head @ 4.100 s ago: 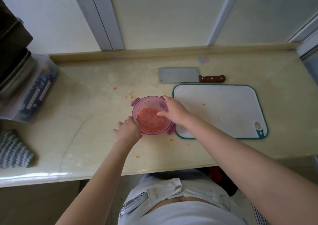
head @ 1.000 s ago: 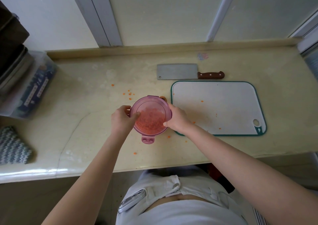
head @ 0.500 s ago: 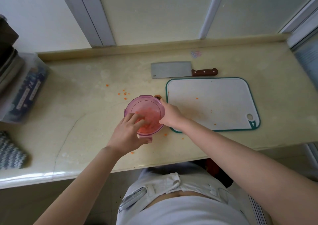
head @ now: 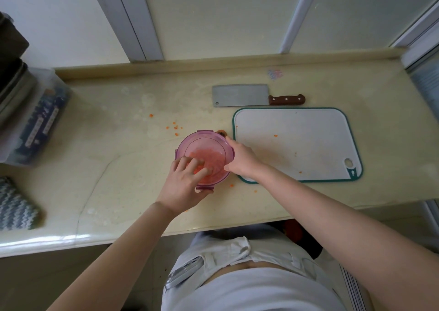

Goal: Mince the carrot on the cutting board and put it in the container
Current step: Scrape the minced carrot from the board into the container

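A round pink container (head: 206, 144) with a see-through pink lid stands on the counter, left of the white cutting board (head: 308, 139). Minced carrot (head: 211, 159) shows orange through the lid. My left hand (head: 184, 187) lies on the near part of the lid, fingers spread, thumb at the near latch. My right hand (head: 242, 159) grips the container's right rim. The board holds only a few orange crumbs. A cleaver (head: 240, 95) with a brown handle lies behind the board.
Carrot bits (head: 175, 127) are scattered on the counter left of and in front of the container. A clear plastic box (head: 35, 120) stands at the far left, with a knitted cloth (head: 14, 206) near the counter's front edge.
The lid went onto the container. My left hand moved from the container's left side onto the lid's near part. My right hand stays on the right rim.
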`<action>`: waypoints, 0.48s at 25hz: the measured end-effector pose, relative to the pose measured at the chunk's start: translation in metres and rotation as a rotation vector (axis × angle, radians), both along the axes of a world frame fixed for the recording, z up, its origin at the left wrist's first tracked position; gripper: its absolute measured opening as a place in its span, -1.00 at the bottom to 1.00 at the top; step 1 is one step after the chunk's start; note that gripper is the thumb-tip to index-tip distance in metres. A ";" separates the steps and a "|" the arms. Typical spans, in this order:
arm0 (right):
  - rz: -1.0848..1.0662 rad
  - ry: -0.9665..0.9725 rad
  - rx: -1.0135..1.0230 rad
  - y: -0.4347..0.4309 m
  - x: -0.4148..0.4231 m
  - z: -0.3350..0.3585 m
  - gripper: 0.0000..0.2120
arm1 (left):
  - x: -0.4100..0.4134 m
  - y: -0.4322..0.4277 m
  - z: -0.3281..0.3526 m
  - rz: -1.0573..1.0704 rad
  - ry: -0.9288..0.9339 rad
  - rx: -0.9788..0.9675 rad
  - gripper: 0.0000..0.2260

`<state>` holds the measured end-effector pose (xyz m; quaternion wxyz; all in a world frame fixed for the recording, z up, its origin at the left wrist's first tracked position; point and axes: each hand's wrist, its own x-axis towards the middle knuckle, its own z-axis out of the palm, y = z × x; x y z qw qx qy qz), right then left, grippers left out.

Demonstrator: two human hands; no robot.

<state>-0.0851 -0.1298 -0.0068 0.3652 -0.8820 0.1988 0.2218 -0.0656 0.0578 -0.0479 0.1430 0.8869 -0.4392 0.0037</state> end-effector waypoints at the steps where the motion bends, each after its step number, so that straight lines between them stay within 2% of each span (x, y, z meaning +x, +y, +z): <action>1: 0.001 0.001 -0.001 0.000 0.000 0.000 -0.18 | -0.001 0.000 -0.001 0.001 -0.013 0.003 -0.56; 8: -0.029 -0.027 0.043 -0.001 -0.001 -0.001 -0.20 | 0.002 0.001 0.001 0.007 0.016 0.011 -0.57; 12: -0.151 -0.094 0.182 -0.002 -0.006 -0.009 -0.26 | 0.004 0.002 0.009 0.095 0.205 -0.105 -0.67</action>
